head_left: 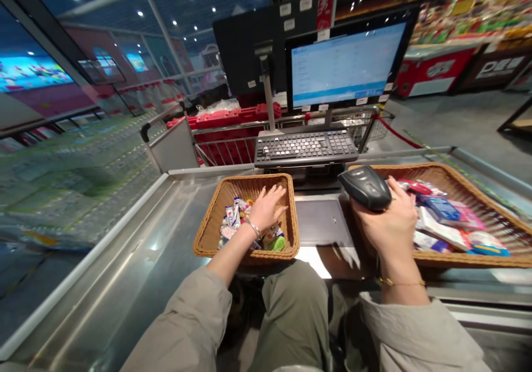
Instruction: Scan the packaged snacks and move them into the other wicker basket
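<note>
My left hand (268,208) reaches over the smaller wicker basket (296,233), its fingers spread and nothing seen in them. Below it lie small wrapped snacks (236,217) and a green-and-white packet (276,240). In my right hand (393,222) is a black barcode scanner (366,188), its head pointing left and its handle hidden by my fingers. That hand is over the left part of a larger wicker basket (440,171), which holds several packaged goods, among them a blue packet (441,208) and a white box (443,228).
Between the baskets a flat grey plate (324,222) is set in the metal counter (166,239). A keyboard (305,146) and a lit monitor (347,61) stand behind. A shopping cart (228,144) is beyond the counter. Stacked bottle packs (75,178) are at left.
</note>
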A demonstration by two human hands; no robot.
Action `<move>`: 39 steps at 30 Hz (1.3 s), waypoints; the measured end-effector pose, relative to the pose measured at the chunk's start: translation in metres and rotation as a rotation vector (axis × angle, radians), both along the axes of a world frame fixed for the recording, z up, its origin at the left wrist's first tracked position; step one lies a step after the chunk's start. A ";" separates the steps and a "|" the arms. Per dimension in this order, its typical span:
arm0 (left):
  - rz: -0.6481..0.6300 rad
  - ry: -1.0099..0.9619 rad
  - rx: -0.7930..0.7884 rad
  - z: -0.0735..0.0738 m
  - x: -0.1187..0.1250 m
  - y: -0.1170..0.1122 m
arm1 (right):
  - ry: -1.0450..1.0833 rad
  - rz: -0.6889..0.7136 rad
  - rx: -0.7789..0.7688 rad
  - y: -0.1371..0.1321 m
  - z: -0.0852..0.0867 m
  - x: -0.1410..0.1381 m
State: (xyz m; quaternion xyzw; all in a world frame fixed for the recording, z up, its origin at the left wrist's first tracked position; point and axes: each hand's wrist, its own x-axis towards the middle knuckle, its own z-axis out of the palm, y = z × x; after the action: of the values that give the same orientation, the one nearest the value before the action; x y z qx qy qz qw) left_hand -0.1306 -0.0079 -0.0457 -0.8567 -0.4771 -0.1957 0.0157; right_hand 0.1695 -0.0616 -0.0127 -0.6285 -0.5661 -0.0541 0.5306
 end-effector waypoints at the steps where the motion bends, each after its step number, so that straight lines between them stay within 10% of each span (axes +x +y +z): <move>1: 0.028 0.022 -0.012 -0.001 -0.010 0.001 | 0.000 0.026 0.005 0.003 0.000 -0.005; 8: 0.400 0.292 -0.261 0.001 -0.062 0.014 | -0.012 0.118 -0.005 0.016 -0.014 -0.025; 17: 0.562 0.438 -0.431 -0.012 -0.086 0.050 | 0.004 0.127 -0.013 0.016 -0.038 -0.025; 39: 0.457 0.542 -0.635 -0.032 -0.075 0.045 | 0.035 0.127 -0.068 0.013 -0.043 -0.026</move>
State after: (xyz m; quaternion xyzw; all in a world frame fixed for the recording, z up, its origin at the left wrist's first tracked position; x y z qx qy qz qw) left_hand -0.2052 0.0370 -0.0773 -0.7124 -0.6682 0.1989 -0.0802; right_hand 0.1439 -0.0481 -0.0559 -0.6097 -0.5971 0.0097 0.5212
